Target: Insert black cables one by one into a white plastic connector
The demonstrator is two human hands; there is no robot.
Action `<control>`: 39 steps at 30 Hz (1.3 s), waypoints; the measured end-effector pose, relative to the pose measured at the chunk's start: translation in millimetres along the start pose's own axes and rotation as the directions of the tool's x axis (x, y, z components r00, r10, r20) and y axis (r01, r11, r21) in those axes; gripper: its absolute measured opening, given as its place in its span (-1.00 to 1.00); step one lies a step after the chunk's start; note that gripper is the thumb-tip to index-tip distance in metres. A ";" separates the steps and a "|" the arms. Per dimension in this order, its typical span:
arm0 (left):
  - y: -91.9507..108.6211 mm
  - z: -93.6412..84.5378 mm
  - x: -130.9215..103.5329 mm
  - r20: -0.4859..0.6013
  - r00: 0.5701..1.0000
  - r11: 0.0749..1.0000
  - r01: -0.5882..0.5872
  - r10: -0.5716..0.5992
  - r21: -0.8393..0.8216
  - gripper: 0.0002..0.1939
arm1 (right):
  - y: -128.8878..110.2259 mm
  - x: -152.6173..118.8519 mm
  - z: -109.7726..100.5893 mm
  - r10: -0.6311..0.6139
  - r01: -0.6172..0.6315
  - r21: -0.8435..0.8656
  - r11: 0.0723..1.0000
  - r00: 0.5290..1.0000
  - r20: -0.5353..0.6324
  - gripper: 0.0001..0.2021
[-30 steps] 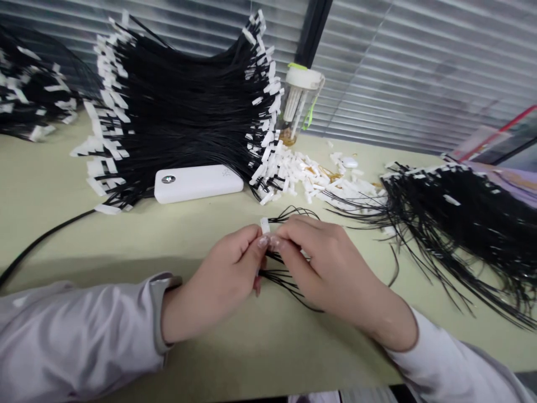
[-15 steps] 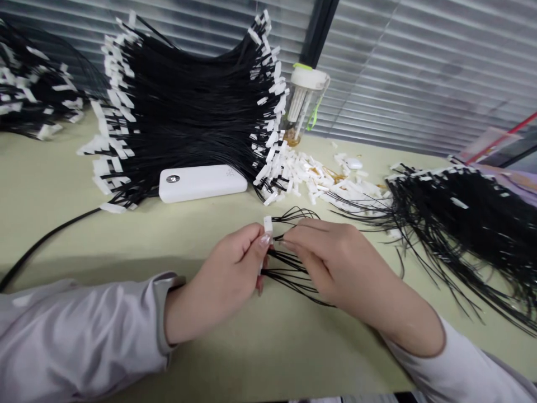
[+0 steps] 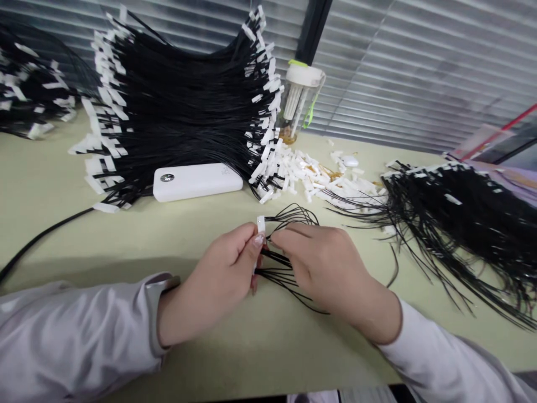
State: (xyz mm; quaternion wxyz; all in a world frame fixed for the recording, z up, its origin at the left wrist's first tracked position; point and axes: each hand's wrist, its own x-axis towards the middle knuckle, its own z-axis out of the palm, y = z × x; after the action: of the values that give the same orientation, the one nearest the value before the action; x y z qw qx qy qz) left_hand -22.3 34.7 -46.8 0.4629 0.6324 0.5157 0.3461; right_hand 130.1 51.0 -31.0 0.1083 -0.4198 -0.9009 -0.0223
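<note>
My left hand (image 3: 218,282) pinches a white connector (image 3: 260,224) between thumb and fingers, above the middle of the table. Several thin black wires (image 3: 289,274) run from the connector to the right, some passing under my right hand. My right hand (image 3: 327,268) is closed, its thumb and index fingertips together at a wire close to the connector's right side. The lower part of the connector is hidden behind my left fingers.
Behind stands a large bundle of black wires (image 3: 180,101) with white ends. In front of it lies a white power bank (image 3: 199,181). Loose white connectors (image 3: 310,173), a bottle (image 3: 297,101) and another wire pile (image 3: 470,224) are to the right on the table (image 3: 168,235).
The view has shifted slightly. My right hand's fingertips have come a little nearer to the connector, and its wrist has moved left. My left hand keeps its hold on the connector.
</note>
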 end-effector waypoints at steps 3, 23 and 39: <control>-0.9 -0.3 -1.5 -0.003 1.000 0.999 -0.008 0.009 0.033 -0.73 | -1.3 1.7 -4.1 0.054 -0.057 0.070 0.996 0.997 0.049 -0.87; -3.2 2.2 -3.6 0.071 0.996 0.998 -0.059 0.057 0.038 -0.77 | 2.8 2.5 -18.3 0.041 -0.098 0.332 0.938 0.984 0.174 -0.73; -1.9 1.0 -2.1 0.048 0.999 1.000 -0.010 0.010 -0.011 -0.74 | -4.9 -2.0 -13.0 0.008 -0.010 0.046 0.999 0.999 0.046 -0.85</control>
State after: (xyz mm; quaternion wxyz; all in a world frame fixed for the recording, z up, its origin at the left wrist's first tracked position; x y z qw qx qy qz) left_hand -22.5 32.5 -48.7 0.4768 0.6407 0.4994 0.3358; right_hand 129.9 44.6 -18.5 0.0974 -0.4215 -0.9016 0.0086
